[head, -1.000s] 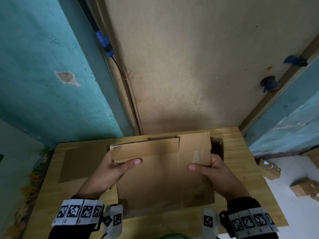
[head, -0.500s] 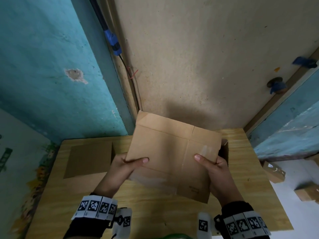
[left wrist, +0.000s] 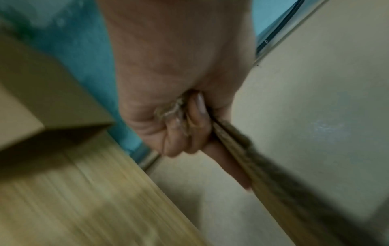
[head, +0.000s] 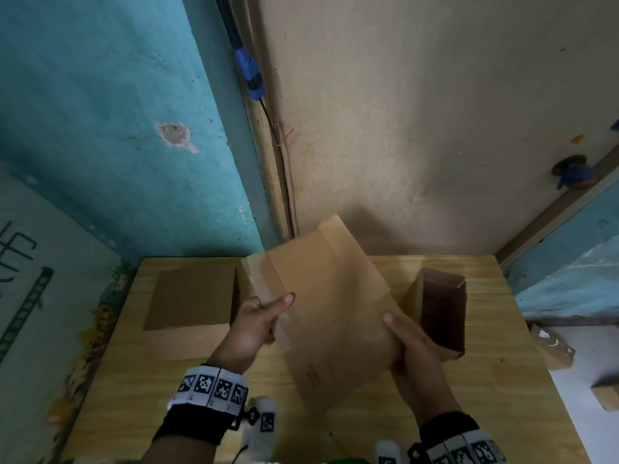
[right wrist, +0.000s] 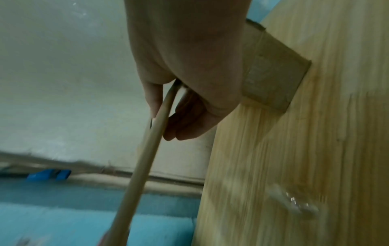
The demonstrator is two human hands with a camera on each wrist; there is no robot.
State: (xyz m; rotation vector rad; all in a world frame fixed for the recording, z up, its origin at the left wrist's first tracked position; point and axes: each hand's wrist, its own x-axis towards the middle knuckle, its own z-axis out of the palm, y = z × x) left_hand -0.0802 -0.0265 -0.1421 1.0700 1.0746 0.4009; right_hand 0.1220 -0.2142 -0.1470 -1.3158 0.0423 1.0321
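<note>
A flattened brown cardboard box (head: 328,309) is held tilted in the air above the wooden table (head: 502,380). My left hand (head: 258,326) pinches its left edge, thumb on top over a strip of clear tape. In the left wrist view the fingers (left wrist: 187,126) curl under the cardboard edge (left wrist: 242,156). My right hand (head: 412,349) grips the right edge, thumb on the upper face. The right wrist view shows the thin cardboard edge (right wrist: 153,134) pinched between thumb and fingers (right wrist: 189,123).
An open cardboard box (head: 438,309) stands on the table just right of my right hand. A closed box (head: 191,296) sits at the table's far left. Walls stand close behind the table. More boxes (head: 552,349) lie on the floor to the right.
Both hands lifted the flat box off the table, then turned it so its far end points up and right. The open box on the right has come into view.
</note>
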